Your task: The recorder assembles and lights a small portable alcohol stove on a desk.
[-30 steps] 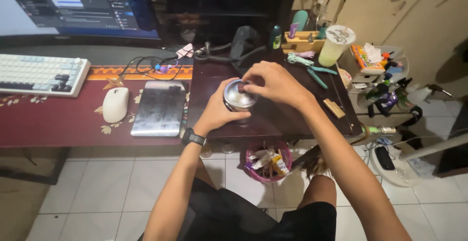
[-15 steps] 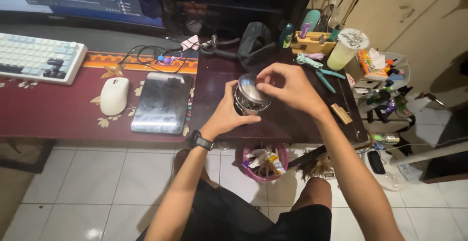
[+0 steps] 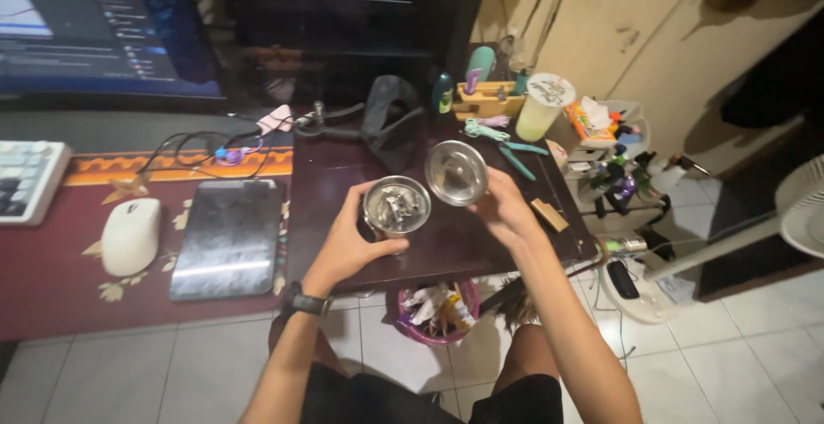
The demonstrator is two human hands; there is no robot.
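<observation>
My left hand grips a round metal tin from the side, above the dark table. The tin stands open and small metal pieces show inside it. In my right hand is the tin's round metal lid, lifted off and tilted, just right of the tin. A black watch sits on my left wrist.
A tablet, white mouse and keyboard lie on the red mat at left, below a monitor. A cup, teal pliers and a wooden organiser sit at the table's back. A pink bin stands underneath, a cluttered rack at right.
My right hand has taken the lid off the tin and moved it up and to the right. The tin's inside now shows. The camera has moved closer.
</observation>
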